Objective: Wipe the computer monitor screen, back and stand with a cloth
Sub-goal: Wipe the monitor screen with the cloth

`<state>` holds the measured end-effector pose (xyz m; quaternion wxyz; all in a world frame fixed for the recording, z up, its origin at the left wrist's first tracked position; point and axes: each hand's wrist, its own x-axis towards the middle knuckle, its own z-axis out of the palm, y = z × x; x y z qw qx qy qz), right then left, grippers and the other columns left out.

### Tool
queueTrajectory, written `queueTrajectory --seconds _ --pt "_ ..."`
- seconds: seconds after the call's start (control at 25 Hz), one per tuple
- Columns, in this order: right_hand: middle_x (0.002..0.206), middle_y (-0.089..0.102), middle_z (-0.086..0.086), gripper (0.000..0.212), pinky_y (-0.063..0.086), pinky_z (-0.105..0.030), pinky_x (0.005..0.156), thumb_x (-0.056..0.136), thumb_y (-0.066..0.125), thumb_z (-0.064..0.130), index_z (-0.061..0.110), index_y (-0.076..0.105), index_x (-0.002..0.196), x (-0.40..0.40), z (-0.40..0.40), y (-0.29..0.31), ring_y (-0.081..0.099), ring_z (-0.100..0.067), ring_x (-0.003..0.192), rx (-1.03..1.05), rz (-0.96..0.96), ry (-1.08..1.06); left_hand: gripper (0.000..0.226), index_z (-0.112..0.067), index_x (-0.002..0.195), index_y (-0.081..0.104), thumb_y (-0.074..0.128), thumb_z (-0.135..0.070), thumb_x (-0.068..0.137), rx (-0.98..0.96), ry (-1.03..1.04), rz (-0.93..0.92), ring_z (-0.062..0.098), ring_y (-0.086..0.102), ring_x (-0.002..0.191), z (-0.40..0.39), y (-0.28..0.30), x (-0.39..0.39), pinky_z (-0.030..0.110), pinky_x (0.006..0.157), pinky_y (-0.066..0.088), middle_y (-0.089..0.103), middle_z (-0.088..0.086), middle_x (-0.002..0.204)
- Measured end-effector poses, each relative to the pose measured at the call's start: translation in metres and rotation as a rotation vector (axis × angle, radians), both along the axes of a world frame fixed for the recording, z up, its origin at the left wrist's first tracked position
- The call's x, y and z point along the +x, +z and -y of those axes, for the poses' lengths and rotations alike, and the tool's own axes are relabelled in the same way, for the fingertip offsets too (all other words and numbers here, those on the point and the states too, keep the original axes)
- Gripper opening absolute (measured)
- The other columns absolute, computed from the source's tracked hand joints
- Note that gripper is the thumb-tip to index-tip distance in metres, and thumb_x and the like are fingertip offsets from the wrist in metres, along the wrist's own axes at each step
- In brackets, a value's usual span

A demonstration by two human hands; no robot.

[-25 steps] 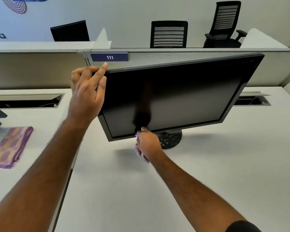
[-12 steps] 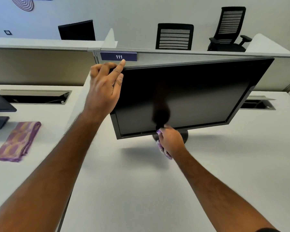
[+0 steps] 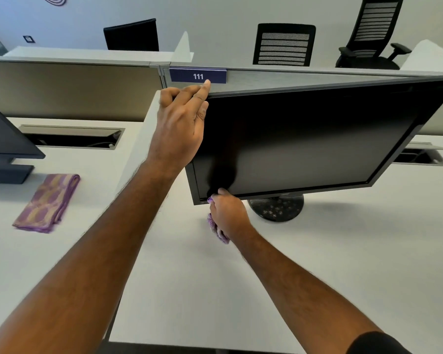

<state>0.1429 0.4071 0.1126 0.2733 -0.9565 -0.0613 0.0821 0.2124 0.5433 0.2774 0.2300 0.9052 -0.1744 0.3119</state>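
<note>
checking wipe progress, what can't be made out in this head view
- Monitor back: faces away from the camera.
- Purple cloth: mostly covered by the right hand.
- Left hand fingertips: curled behind the monitor's top corner.
- Stand base: rear part hidden by the screen's lower edge.

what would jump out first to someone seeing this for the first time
The big dark monitor at centre right, tilted on its round stand, draws the eye first. The left hand grips its upper left corner, while the right hand presses a purple cloth at the screen's lower left edge. A second, folded cloth lies on the desk at far left.
</note>
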Motion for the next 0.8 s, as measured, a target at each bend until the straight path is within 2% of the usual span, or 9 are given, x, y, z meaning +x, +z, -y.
queueTrajectory --seconds 0.12,0.16,0.24,0.4,0.48,0.56,0.64,0.72,0.8 --pt "0.078 0.047 0.001 0.026 0.040 -0.017 0.053 0.106 0.040 0.007 -0.005 0.057 0.122 0.000 -0.013 -0.001 0.054 -0.009 0.060 -0.053 -0.060 0.122 0.049 -0.011 0.155 0.048 0.039 -0.030 0.111 0.003 -0.004 -0.004 0.027 0.043 0.122 -0.002 -0.002 0.002 0.024 0.097 0.035 0.060 0.002 0.146" --pt "0.086 0.054 -0.004 0.029 0.037 -0.007 0.051 0.107 0.038 0.008 -0.007 0.056 0.125 -0.002 -0.016 0.000 0.059 -0.009 0.068 -0.060 -0.032 0.129 0.049 -0.011 0.155 0.048 0.038 -0.030 0.111 0.007 0.000 0.000 0.027 0.043 0.122 -0.003 -0.003 0.002 0.023 0.097 0.035 0.060 0.002 0.146" --pt "0.112 0.059 -0.015 0.030 0.033 -0.006 0.054 0.107 0.039 0.011 -0.004 0.059 0.122 -0.004 -0.021 0.000 0.062 -0.025 0.096 -0.043 0.014 0.071 0.050 -0.011 0.155 0.048 0.038 -0.032 0.111 0.015 0.006 0.014 0.026 0.043 0.122 -0.004 -0.004 0.002 0.023 0.097 0.034 0.060 0.003 0.146" --pt "0.083 0.047 -0.001 0.025 0.032 -0.021 0.069 0.105 0.041 0.010 0.007 0.064 0.112 -0.002 -0.026 0.000 0.062 -0.022 0.095 -0.126 0.010 0.082 0.051 -0.010 0.155 0.049 0.039 -0.032 0.110 0.043 0.009 0.052 0.027 0.044 0.119 -0.003 -0.005 0.003 0.025 0.098 0.036 0.061 0.003 0.145" --pt "0.100 0.058 -0.010 0.027 0.033 -0.018 0.072 0.106 0.041 0.011 0.003 0.064 0.117 -0.001 -0.025 -0.003 0.059 -0.025 0.105 -0.002 -0.008 0.050 0.052 -0.010 0.154 0.050 0.038 -0.033 0.110 0.078 0.025 0.081 0.027 0.047 0.118 -0.004 -0.005 0.006 0.031 0.098 0.041 0.063 0.004 0.144" --pt "0.120 0.059 -0.019 0.030 0.031 -0.002 0.062 0.107 0.040 0.010 -0.005 0.061 0.121 0.000 -0.023 -0.002 0.058 -0.017 0.086 0.099 -0.033 0.017 0.052 -0.009 0.152 0.052 0.037 -0.033 0.109 0.106 0.046 0.107 0.028 0.051 0.117 -0.003 -0.004 0.008 0.037 0.099 0.046 0.064 0.005 0.142" --pt "0.100 0.058 -0.011 0.031 0.031 0.002 0.053 0.107 0.038 0.009 -0.010 0.058 0.121 -0.001 -0.023 -0.002 0.040 -0.008 0.061 0.178 -0.095 -0.001 0.052 -0.007 0.150 0.055 0.038 -0.033 0.108 0.108 0.058 0.131 0.029 0.054 0.116 -0.002 -0.004 0.008 0.039 0.100 0.048 0.066 0.006 0.140" --pt "0.079 0.042 0.006 0.027 0.032 -0.001 0.052 0.108 0.039 0.011 -0.006 0.060 0.112 -0.001 -0.023 0.003 0.039 -0.011 0.061 0.196 -0.073 0.004 0.052 -0.008 0.148 0.057 0.039 -0.034 0.107 0.102 0.061 0.143 0.028 0.055 0.115 -0.001 -0.003 0.007 0.038 0.099 0.048 0.068 0.006 0.137" --pt "0.079 0.039 0.005 0.022 0.042 -0.018 0.067 0.104 0.044 0.019 0.012 0.061 0.093 0.004 -0.017 -0.001 0.046 -0.007 0.068 0.160 0.030 0.032 0.050 -0.008 0.147 0.058 0.041 -0.033 0.107 0.093 0.050 0.143 0.028 0.056 0.115 -0.001 -0.002 0.007 0.035 0.098 0.046 0.070 0.005 0.134"
